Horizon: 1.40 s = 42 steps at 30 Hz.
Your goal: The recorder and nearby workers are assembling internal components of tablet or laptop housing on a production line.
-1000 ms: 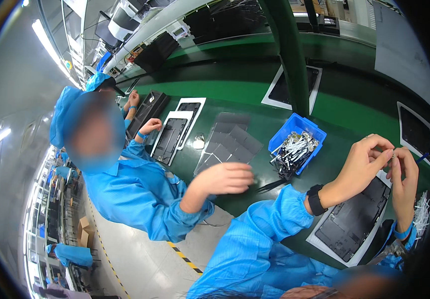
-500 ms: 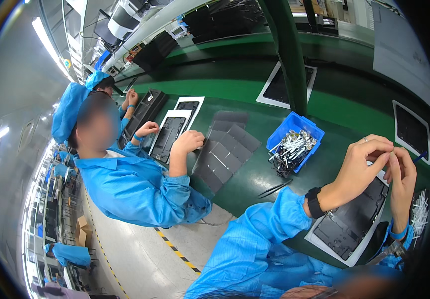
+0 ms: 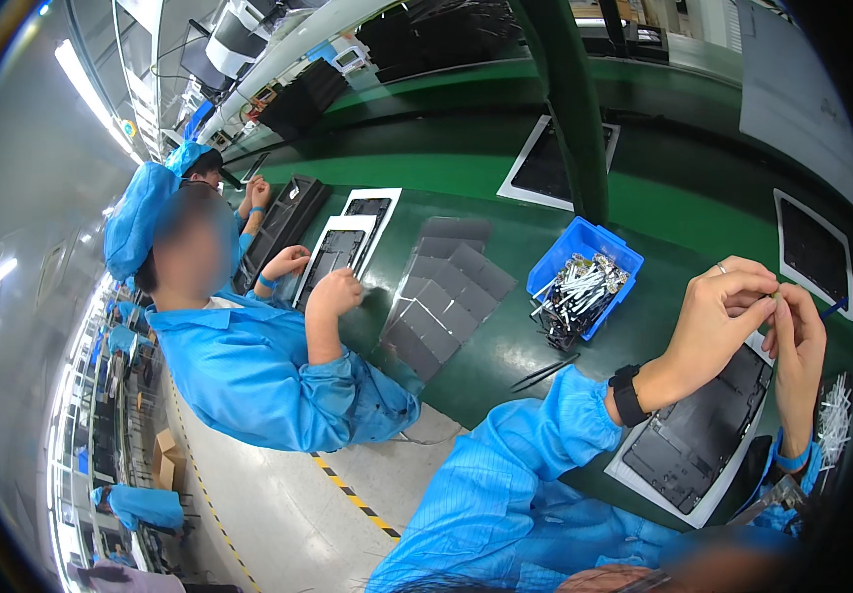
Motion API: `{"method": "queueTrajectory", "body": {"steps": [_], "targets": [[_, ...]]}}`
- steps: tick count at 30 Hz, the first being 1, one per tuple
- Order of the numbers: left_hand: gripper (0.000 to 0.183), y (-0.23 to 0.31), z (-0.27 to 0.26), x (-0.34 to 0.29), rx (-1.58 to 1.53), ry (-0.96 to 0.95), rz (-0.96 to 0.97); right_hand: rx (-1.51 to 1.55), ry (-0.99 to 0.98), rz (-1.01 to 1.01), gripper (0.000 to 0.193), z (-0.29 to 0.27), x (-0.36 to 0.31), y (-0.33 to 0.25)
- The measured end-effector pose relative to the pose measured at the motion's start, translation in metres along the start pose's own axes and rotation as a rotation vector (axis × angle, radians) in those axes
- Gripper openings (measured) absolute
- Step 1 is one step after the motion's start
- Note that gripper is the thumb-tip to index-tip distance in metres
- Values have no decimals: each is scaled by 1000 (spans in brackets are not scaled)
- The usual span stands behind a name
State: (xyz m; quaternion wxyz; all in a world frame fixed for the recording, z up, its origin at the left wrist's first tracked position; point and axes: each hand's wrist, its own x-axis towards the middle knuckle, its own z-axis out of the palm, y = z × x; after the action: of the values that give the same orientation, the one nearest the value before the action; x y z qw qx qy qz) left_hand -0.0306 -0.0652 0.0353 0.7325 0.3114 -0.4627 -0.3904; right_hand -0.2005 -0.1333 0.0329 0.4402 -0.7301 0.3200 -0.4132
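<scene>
My left hand (image 3: 703, 321), with a dark watch on its wrist, is raised and closed in a pinch. Its fingertips meet those of my right hand (image 3: 797, 346), which is pinched too and wears a blue wrist band. Something tiny between the fingertips is too small to name. Below both hands lies a dark flat tablet-like housing (image 3: 693, 435) on a white sheet (image 3: 634, 477); my hands hide its upper part. Black tweezers (image 3: 545, 373) rest on the green bench near my left sleeve.
A blue bin (image 3: 608, 318) holds many small silvery and black cable-like parts. Grey sheets (image 3: 446, 296) overlap left of it. White strips (image 3: 833, 420) lie at far right. Dark panels (image 3: 813, 242) sit beyond, behind a green post (image 3: 579, 148). A co-worker's hands (image 3: 332, 292) are over another housing.
My hands stay together almost in place, with the left fingers shifting slightly lower. The co-worker's nearer hand has moved left onto their housing. The panel beyond the post has slid slightly left.
</scene>
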Motion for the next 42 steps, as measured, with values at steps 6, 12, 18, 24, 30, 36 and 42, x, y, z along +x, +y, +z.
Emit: {"method": "queueTrajectory", "body": {"steps": [6,12,18,24,30,36,42], "targets": [[21,-5,-2,1,-55,32,-55,38,17,-2,21,6,0,-1],[21,-4,7,-2,12,40,-44,-124,17,-22,18,1,-5,-28],[30,13,-8,-9,170,2,-234,-69,-135,-112,12,2,3,-43],[23,17,-5,-9,213,-52,-325,-137,-305,-104,9,-18,-10,-47],[22,21,-29,-28,343,-10,-319,-308,-127,144,11,-77,-50,-39],[26,36,-33,-37,398,97,-300,-1276,247,505,21,-237,-123,36],[21,48,-27,-47,461,-38,-286,-1180,436,113,16,-202,-122,28]]}}
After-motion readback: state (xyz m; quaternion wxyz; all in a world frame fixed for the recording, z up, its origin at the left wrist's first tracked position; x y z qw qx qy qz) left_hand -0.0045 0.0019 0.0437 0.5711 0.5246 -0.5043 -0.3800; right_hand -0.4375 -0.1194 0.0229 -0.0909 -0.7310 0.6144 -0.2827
